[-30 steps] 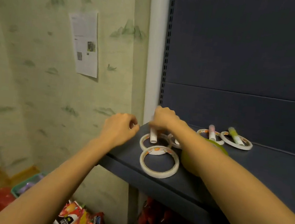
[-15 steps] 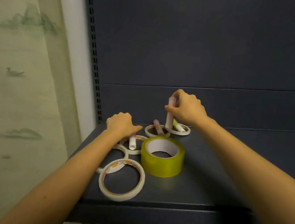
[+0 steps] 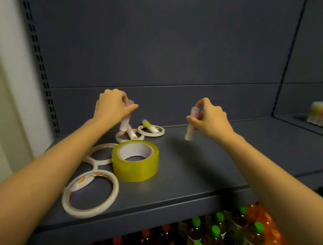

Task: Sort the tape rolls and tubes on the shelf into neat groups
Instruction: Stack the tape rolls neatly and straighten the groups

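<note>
Pinching a small white pink-capped tube upright, the right hand is hovering over the bare stretch of dark grey metal shelf, well apart from the clutter, which is looking like the spot for a tube group. The left hand is gripping a second white tube just above a thin white tape ring. Setting both down side by side with caps aligned is reading as the tidy move, leaving the green-capped tube and the wide yellow tape roll for later passes.
</note>
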### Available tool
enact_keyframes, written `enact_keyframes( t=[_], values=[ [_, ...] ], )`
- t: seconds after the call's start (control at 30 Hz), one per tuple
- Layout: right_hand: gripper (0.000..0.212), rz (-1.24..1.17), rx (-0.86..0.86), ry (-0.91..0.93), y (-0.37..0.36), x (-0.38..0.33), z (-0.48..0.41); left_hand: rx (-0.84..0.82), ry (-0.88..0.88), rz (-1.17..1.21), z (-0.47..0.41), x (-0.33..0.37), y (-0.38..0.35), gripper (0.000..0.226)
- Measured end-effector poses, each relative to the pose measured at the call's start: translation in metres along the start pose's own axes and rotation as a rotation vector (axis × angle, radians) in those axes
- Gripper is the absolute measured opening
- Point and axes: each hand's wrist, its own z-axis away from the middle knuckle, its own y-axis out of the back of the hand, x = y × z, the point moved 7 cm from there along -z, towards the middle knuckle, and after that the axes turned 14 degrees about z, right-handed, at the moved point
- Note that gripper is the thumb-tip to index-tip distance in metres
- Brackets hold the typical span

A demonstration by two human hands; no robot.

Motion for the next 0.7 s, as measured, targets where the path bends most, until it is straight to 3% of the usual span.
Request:
enact_keyframes(
  t=[0.47, 0.7],
  values=[
    [0.045, 0.231, 0.088, -0.209, 0.118, 0.213, 0.055, -0.362, -0.161, 0.436, 0.039, 0.235, -0.187, 0.025],
    [0.04, 0.346, 0.101, -0.233, 0.163, 0.32, 0.079, -0.386, -0.217, 0.49, 0.066, 0.333, -0.26, 0.018]
  ],
)
